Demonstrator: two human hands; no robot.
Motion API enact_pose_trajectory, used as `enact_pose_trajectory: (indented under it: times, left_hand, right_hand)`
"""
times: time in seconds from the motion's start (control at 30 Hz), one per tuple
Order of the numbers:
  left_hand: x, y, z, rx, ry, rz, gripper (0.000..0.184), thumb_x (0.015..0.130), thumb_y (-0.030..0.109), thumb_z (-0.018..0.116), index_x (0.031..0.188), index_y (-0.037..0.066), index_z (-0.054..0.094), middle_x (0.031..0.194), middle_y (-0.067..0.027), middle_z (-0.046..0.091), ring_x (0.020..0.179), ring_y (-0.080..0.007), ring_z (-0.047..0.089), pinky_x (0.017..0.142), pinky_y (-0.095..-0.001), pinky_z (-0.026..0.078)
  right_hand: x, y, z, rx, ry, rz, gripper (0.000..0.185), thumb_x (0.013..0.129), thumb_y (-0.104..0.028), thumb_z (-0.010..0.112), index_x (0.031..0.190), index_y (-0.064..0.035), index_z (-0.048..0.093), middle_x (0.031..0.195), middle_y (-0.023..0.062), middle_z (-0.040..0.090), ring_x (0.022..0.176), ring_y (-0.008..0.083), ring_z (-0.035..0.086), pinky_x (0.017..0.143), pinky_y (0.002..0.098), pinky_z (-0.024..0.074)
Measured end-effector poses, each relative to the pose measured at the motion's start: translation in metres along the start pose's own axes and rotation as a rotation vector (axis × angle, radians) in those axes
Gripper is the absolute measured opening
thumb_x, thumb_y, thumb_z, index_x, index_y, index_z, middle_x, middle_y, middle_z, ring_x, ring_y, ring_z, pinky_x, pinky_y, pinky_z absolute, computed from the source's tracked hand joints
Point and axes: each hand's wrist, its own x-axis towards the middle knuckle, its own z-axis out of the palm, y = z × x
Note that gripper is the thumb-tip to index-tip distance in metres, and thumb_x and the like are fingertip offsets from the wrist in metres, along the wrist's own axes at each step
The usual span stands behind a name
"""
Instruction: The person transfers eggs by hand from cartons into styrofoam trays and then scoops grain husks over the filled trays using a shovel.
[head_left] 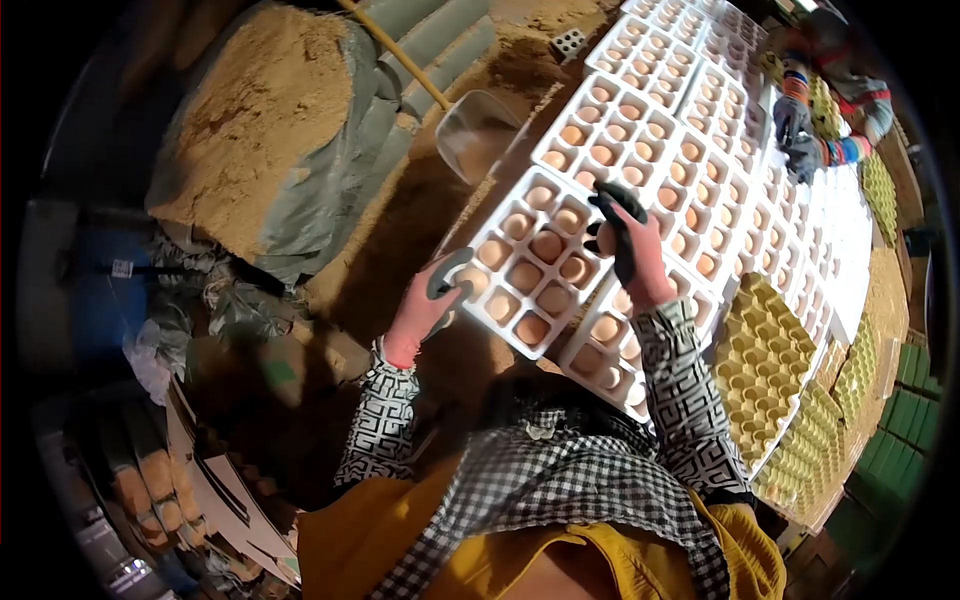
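Observation:
A white tray (511,268) of brown eggs lies tilted at the near left edge of a table full of similar trays. My left hand (432,300), in a pink and dark glove, has its thumb and fingers on the tray's left corner. My right hand (630,245), gloved alike, is over the tray's right side, its dark fingers curled around an egg (606,238). Beneath my right forearm another white tray (570,357) holds more eggs. To its right lies a stack of yellowish moulded egg trays (762,362).
Across the table at the right, a co-worker's gloved hands (798,140) are over the trays. A scoop (478,135) with a yellow handle leans beyond the table's left edge. A large open sack (262,125) of brown granular material stands at upper left.

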Motion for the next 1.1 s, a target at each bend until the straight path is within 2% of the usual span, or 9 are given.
enact_pose_trajectory:
  times: [0.07, 0.17, 0.27, 0.4, 0.47, 0.6, 0.8, 0.93, 1.1]
  left_hand:
    - [0.005, -0.006, 0.006, -0.012, 0.051, -0.007, 0.05, 0.083, -0.006, 0.061, 0.133, -0.005, 0.053, 0.128, -0.0075, 0.062, 0.113, -0.0112, 0.056, 0.092, -0.0258, 0.047]
    - [-0.003, 0.043, 0.033, 0.764, 0.123, 0.114, 0.044, 0.076, 0.012, 0.074, 0.119, 0.009, 0.063, 0.116, -0.0136, 0.061, 0.102, -0.0332, 0.062, 0.087, -0.0384, 0.052]
    - [-0.004, 0.049, 0.041, 1.133, 0.078, 0.009, 0.041, 0.077, 0.02, 0.073, 0.116, 0.012, 0.063, 0.116, -0.0129, 0.06, 0.101, -0.0344, 0.062, 0.083, -0.0419, 0.053]
    - [0.014, 0.02, 0.026, 1.213, -0.004, 0.194, 0.036, 0.081, 0.02, 0.066, 0.113, 0.004, 0.064, 0.11, -0.0176, 0.065, 0.097, -0.0383, 0.064, 0.084, -0.0444, 0.052]
    - [0.01, 0.049, 0.044, 0.792, -0.116, -0.035, 0.044, 0.083, 0.013, 0.06, 0.126, 0.002, 0.06, 0.11, -0.0206, 0.068, 0.104, -0.0391, 0.063, 0.091, -0.0451, 0.05]
    - [0.011, 0.041, 0.054, 1.258, -0.108, 0.035, 0.043, 0.085, 0.015, 0.064, 0.127, 0.006, 0.061, 0.116, -0.0203, 0.065, 0.107, -0.0344, 0.062, 0.092, -0.0411, 0.047]
    - [0.01, 0.115, 0.228, 0.56, 0.014, 0.264, 0.041, 0.09, 0.011, 0.064, 0.127, -0.002, 0.058, 0.117, -0.014, 0.066, 0.103, -0.022, 0.064, 0.083, -0.0336, 0.051]
    - [-0.029, 0.117, 0.4, 0.35, -0.403, 0.226, 0.048, 0.081, 0.005, 0.065, 0.128, 0.0, 0.06, 0.114, -0.0099, 0.067, 0.098, -0.0167, 0.065, 0.085, -0.0296, 0.052]
    - [-0.14, 0.149, 0.634, 0.684, -1.068, 0.499, 0.057, 0.077, 0.028, 0.074, 0.128, 0.006, 0.06, 0.116, -0.0151, 0.063, 0.099, -0.0258, 0.065, 0.083, -0.0353, 0.053]
  right_hand:
    - [-0.04, 0.005, -0.027, -0.563, -0.196, -0.248, 0.038, 0.09, -0.007, 0.055, 0.128, -0.0012, 0.057, 0.119, 0.0104, 0.066, 0.108, 0.0194, 0.064, 0.085, 0.0262, 0.0524]
    - [-0.088, 0.017, -0.057, -0.785, -0.227, -0.435, 0.035, 0.094, -0.003, 0.048, 0.128, -0.0001, 0.056, 0.118, 0.0128, 0.065, 0.102, 0.024, 0.063, 0.093, 0.0337, 0.0486]
    - [-0.143, -0.002, -0.05, 0.114, -0.033, 0.167, 0.033, 0.1, -0.016, 0.049, 0.127, 0.0015, 0.057, 0.115, 0.0119, 0.065, 0.092, 0.0205, 0.064, 0.079, 0.0336, 0.0527]
    - [-0.191, 0.013, -0.091, 0.16, 0.055, 0.161, 0.035, 0.098, -0.02, 0.053, 0.126, 0.0016, 0.058, 0.106, 0.0076, 0.066, 0.075, 0.0148, 0.062, 0.066, 0.0288, 0.0514]
    - [-0.222, -0.008, -0.103, 0.143, 0.17, 0.174, 0.036, 0.096, -0.018, 0.057, 0.127, 0.0013, 0.057, 0.101, 0.005, 0.065, 0.069, 0.0104, 0.057, 0.063, 0.0257, 0.0483]
    - [-0.297, -0.036, -0.161, 0.257, 0.25, -0.074, 0.042, 0.091, -0.012, 0.059, 0.13, 0.0021, 0.055, 0.113, 0.0074, 0.064, 0.07, 0.0092, 0.055, 0.064, 0.0236, 0.0476]
    - [-0.447, -0.032, -0.349, 0.016, 0.99, -0.414, 0.043, 0.09, -0.019, 0.059, 0.128, 0.0004, 0.058, 0.12, 0.0087, 0.063, 0.087, 0.0142, 0.063, 0.076, 0.0272, 0.0543]
    - [-0.542, -0.035, -0.495, -1.135, 1.71, 0.139, 0.051, 0.084, -0.04, 0.068, 0.127, -0.0124, 0.061, 0.117, 0.01, 0.066, 0.101, 0.0228, 0.065, 0.085, 0.0378, 0.0516]
    - [-0.567, -0.048, -0.59, -1.339, 1.319, 0.509, 0.049, 0.074, -0.043, 0.076, 0.115, -0.0186, 0.067, 0.112, 0.0096, 0.066, 0.105, 0.0288, 0.063, 0.088, 0.0396, 0.0507]
